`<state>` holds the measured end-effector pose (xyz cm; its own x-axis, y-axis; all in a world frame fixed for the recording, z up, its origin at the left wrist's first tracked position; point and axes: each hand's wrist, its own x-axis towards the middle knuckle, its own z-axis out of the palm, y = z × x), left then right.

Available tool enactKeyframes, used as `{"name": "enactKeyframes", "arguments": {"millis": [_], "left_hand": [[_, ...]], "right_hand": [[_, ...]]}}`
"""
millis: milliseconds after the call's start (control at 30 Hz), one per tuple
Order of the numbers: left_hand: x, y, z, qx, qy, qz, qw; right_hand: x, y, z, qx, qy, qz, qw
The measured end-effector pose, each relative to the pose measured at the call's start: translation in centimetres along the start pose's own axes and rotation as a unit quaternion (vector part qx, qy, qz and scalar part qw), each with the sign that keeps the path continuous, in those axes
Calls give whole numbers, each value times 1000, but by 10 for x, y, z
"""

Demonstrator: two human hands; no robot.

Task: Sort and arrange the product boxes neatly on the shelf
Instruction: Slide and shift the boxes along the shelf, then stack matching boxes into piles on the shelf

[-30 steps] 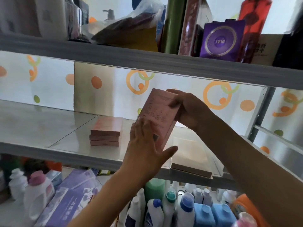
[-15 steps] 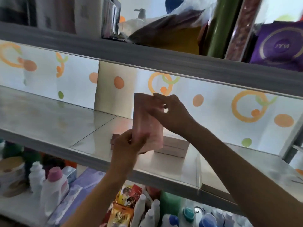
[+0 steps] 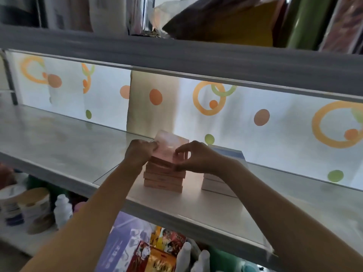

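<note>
A stack of several flat pink boxes [image 3: 164, 176] stands on the middle shelf [image 3: 59, 148]. The top pink box [image 3: 170, 146] lies flat on the stack. My left hand [image 3: 140, 153] holds that box at its left edge with curled fingers. My right hand [image 3: 193, 157] pinches its right front corner between thumb and fingers. Just right of the pink stack stands a pile of white boxes with a blue top [image 3: 225, 154], partly hidden behind my right wrist.
The upper shelf [image 3: 196, 57] carries bags, a green roll [image 3: 300, 22] and boxes overhead. Below the middle shelf stand tins [image 3: 33, 209], white bottles [image 3: 62, 211], a purple box [image 3: 121, 242] and snack packets [image 3: 163, 254]. A dotted white curtain [image 3: 255, 118] backs the shelf.
The pink box, held upright in both hands before, now lies flat on top of the pink stack. My hands have dropped down to the stack's top; the view has shifted left.
</note>
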<state>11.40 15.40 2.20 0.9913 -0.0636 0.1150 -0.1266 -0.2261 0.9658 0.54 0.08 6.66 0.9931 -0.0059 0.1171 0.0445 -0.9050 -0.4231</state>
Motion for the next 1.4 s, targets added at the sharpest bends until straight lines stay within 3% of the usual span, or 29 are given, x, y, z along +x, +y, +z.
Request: {"name": "enactKeyframes", "arguments": {"millis": [200,333,467,533,633,733,867,1000,1100,1233,1400], "left_hand": [[10,-12,5,-3,-35,-57,998],[5,-23,5,9,-1,-34,999],[8,-20,3,69,-19,8,997],[8,-10,-2,158,-29,39,986],[-2,5,-11,238,48,107,964],[-23,18,-6,219,92,217,947],[-56,31,19,172,85,329,925],[-81,34,51,146,42,358,921],[-91,37,71,113,-31,354,928],[-100,33,98,109,-155,303,934],[-99,18,123,98,-210,197,953]], "right_hand": [[7,4,16,-52,-9,-24,998],[11,10,33,-95,15,-39,995],[7,10,36,-85,3,-23,996],[2,11,32,-82,-7,-12,996],[-19,11,16,-89,25,-11,996],[-39,18,-1,-102,104,-8,989],[-65,40,-18,-101,154,65,981],[-86,60,-29,-82,179,119,973],[-95,72,-33,-74,184,144,970],[-100,90,-36,-46,173,164,970],[-93,115,-26,73,161,218,960]]}}
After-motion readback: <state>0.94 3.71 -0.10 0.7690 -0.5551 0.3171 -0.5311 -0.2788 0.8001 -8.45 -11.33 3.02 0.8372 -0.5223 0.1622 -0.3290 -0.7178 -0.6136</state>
